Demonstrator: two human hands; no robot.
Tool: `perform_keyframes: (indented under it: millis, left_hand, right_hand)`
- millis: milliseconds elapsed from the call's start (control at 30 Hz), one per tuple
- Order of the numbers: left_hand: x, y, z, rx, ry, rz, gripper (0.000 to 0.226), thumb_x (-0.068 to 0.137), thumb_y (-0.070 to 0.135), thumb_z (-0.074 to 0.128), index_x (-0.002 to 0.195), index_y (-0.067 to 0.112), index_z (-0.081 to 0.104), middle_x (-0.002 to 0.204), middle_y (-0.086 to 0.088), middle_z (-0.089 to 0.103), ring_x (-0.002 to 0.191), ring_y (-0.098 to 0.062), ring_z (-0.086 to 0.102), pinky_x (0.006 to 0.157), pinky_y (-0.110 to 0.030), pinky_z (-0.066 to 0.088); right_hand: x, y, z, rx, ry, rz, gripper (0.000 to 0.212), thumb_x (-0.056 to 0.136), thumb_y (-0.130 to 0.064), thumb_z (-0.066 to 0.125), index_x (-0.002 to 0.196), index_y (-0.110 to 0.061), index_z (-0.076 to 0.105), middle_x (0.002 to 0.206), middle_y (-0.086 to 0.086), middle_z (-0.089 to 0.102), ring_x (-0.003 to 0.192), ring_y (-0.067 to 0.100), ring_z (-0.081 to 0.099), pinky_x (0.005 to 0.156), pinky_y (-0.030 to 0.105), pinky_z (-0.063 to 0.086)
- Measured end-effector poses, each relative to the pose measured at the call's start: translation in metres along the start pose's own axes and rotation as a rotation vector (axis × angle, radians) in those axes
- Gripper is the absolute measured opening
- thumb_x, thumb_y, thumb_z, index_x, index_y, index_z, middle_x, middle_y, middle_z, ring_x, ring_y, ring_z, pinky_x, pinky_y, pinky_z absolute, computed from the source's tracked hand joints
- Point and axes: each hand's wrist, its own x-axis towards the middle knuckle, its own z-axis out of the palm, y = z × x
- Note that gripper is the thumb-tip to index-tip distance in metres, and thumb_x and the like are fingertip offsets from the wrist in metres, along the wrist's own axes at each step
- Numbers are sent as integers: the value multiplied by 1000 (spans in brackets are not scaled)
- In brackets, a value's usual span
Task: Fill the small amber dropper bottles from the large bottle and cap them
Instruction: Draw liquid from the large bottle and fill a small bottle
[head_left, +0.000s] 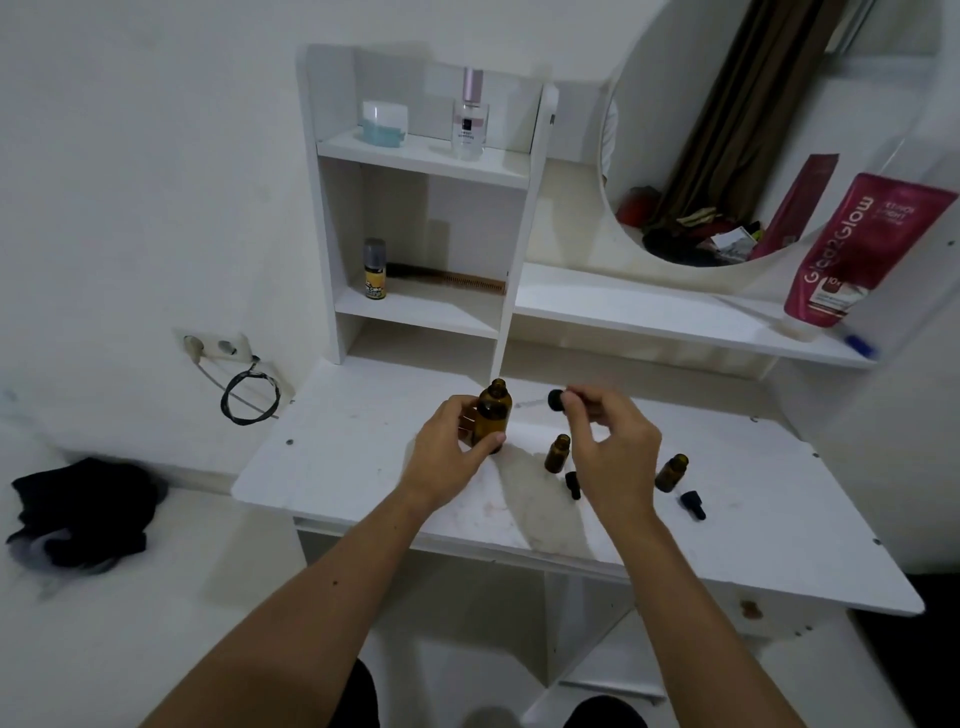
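Note:
The large amber bottle (493, 418) stands uncapped on the white table (363, 457), and my left hand (449, 454) grips its left side. My right hand (610, 441) holds a black dropper cap (556, 400) by its bulb, just right of the bottle's mouth, with its thin glass tube pointing left toward the bottle. Two small amber bottles stand open on the table: one (557, 453) between my hands, the other (671, 472) right of my right hand. Two small black dropper caps lie loose, one (573, 485) under my right hand and one (693, 504) further right.
A white shelf unit (415, 312) stands at the back with a spray can (374, 269), a comb, a jar and a perfume bottle. A round mirror and a red tube (852, 249) are at the right. A wall socket with cable (249, 389) and dark cloth (83, 512) lie left.

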Motion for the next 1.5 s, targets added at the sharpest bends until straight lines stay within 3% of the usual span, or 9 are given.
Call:
perform_keyframes:
  millis: [233, 567, 800, 933, 1133, 1367, 1500]
  left_hand:
    - [-1, 0, -1, -6, 0, 21, 51, 86, 47, 77, 128, 28, 54, 114, 11, 65, 96, -9, 64, 89, -37, 58]
    - [1, 2, -3, -16, -7, 7, 49, 86, 44, 78, 126, 27, 55, 116, 9, 64, 101, -9, 61, 91, -33, 55]
    - [1, 3, -2, -14, -8, -15, 50, 86, 44, 78, 126, 26, 56, 117, 9, 64, 102, -9, 62, 92, -34, 56]
    - [1, 3, -2, -15, -10, 1, 48, 86, 43, 77, 124, 25, 56, 114, 9, 65, 100, -10, 62, 91, -38, 57]
    - [2, 2, -2, -13, -9, 3, 48, 86, 43, 77, 126, 25, 56, 116, 9, 64, 101, -11, 63, 93, -38, 57]
    - [3, 1, -2, -1, -16, 10, 49, 87, 44, 76, 127, 25, 55, 117, 8, 64, 102, -12, 62, 93, -39, 57]
    - [3, 1, -1, 14, -25, -1, 48, 88, 43, 76, 127, 25, 54, 119, 8, 63, 103, -13, 62, 94, -39, 57]
  right_hand:
    - [42, -18, -4, -7, 17, -150, 15, 100, -14, 66, 108, -5, 75, 97, 3, 75, 87, 11, 68, 81, 18, 54]
    - [58, -28, 3, -81, -133, -270, 10, 99, -12, 67, 105, -7, 74, 92, 2, 73, 82, 9, 65, 78, 12, 50]
    - [77, -25, 33, -40, -344, -144, 18, 99, -22, 68, 112, -11, 73, 101, -3, 73, 85, -2, 62, 81, 6, 48]
    - [71, -9, 50, -45, -424, -28, 18, 96, -24, 72, 111, -15, 76, 93, -8, 75, 80, -10, 63, 76, 2, 47]
    - [58, -2, 56, 9, -397, 27, 15, 98, -23, 68, 108, -15, 77, 94, -7, 76, 83, 3, 70, 78, 10, 52]
    - [55, -1, 59, 14, -419, 34, 14, 94, -17, 73, 106, -14, 78, 98, -4, 73, 85, 3, 66, 78, 4, 47]
    - [58, -1, 61, 24, -412, 83, 7, 93, -18, 74, 97, -15, 80, 94, -5, 74, 87, 8, 68, 79, 10, 51]
